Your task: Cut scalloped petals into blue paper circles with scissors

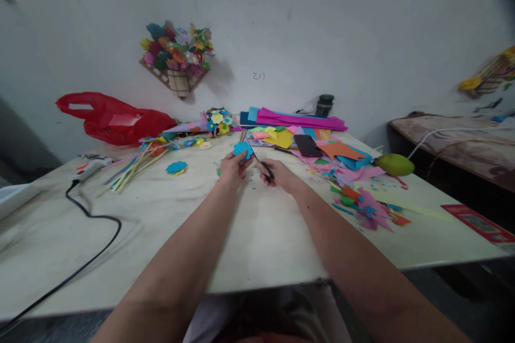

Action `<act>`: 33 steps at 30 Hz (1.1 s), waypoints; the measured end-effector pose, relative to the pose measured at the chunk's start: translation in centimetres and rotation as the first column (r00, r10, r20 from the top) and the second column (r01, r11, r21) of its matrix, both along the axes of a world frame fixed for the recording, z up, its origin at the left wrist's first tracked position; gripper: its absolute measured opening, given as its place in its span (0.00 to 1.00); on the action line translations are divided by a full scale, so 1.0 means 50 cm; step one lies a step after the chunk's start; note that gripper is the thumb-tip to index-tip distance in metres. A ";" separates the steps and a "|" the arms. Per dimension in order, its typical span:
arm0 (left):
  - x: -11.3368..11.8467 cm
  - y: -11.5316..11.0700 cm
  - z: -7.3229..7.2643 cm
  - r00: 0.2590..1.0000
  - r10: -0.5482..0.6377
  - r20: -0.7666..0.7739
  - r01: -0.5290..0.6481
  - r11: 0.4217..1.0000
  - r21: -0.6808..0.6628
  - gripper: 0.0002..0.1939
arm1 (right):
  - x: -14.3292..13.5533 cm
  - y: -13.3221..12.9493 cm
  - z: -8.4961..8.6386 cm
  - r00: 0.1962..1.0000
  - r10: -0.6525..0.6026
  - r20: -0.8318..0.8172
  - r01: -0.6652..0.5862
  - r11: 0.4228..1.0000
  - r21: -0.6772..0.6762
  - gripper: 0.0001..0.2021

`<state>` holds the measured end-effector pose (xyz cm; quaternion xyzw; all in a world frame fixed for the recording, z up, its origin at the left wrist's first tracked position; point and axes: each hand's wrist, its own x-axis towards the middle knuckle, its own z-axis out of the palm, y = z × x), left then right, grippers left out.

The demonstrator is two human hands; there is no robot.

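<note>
Between the fingers of my left hand [233, 169] is a blue paper flower [241, 149] with a scalloped edge. My right hand [277, 174] grips black-handled scissors [266, 170], whose blades point up and left, close to the flower's right edge. Whether the blades touch the paper I cannot tell. Small blue scraps lie on the table around both hands. Left of my left hand, a blue and yellow scalloped flower [177, 168] rests flat on the table.
A corded glue gun [90, 168] lies at the left, near a red plastic bag [116, 118] and thin sticks [134, 169]. Coloured sheets [301, 119] and a phone [308, 146] lie at the back right. Paper scraps [368, 206] and a green fruit-like object [394, 164] are at right.
</note>
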<state>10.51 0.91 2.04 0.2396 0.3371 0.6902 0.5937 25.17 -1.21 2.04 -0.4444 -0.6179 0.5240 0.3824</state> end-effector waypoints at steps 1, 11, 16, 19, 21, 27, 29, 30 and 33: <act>0.000 0.000 0.000 1.000 -0.002 -0.005 0.002 1.000 0.002 0.09 | -0.001 -0.001 0.001 1.000 -0.004 0.004 0.004 1.000 -0.003 0.09; -0.007 0.005 -0.007 0.999 -0.004 -0.040 0.003 1.000 -0.015 0.08 | 0.002 0.004 -0.004 1.000 -0.003 0.022 0.003 1.000 0.003 0.08; -0.010 0.010 -0.011 0.999 -0.012 -0.049 0.012 1.000 -0.009 0.09 | 0.002 0.002 -0.001 1.000 -0.013 0.018 0.014 0.999 -0.029 0.07; -0.011 0.011 -0.013 0.998 -0.018 -0.055 0.018 1.000 0.004 0.08 | 0.004 -0.004 0.005 1.000 -0.012 0.011 0.012 0.999 -0.035 0.08; -0.013 0.011 -0.014 0.997 -0.035 -0.066 0.037 0.999 0.023 0.09 | 0.007 -0.007 0.010 1.000 -0.009 0.008 0.009 0.999 -0.041 0.08; -0.025 0.009 -0.011 0.989 -0.111 -0.102 0.116 0.992 0.050 0.09 | 0.018 -0.008 0.015 0.999 0.017 -0.027 -0.018 0.999 -0.035 0.09; -0.028 0.007 -0.010 0.984 -0.139 -0.112 0.144 0.989 0.043 0.09 | 0.021 -0.006 0.015 0.999 0.033 -0.032 -0.034 0.999 -0.030 0.09; -0.029 0.006 -0.009 0.982 -0.149 -0.115 0.154 0.987 0.040 0.09 | 0.022 -0.006 0.014 0.999 0.039 -0.030 -0.040 0.999 -0.028 0.09; -0.030 0.003 -0.007 0.978 -0.167 -0.124 0.173 0.984 0.039 0.09 | 0.025 -0.005 0.014 0.999 0.043 -0.018 -0.043 0.999 -0.020 0.08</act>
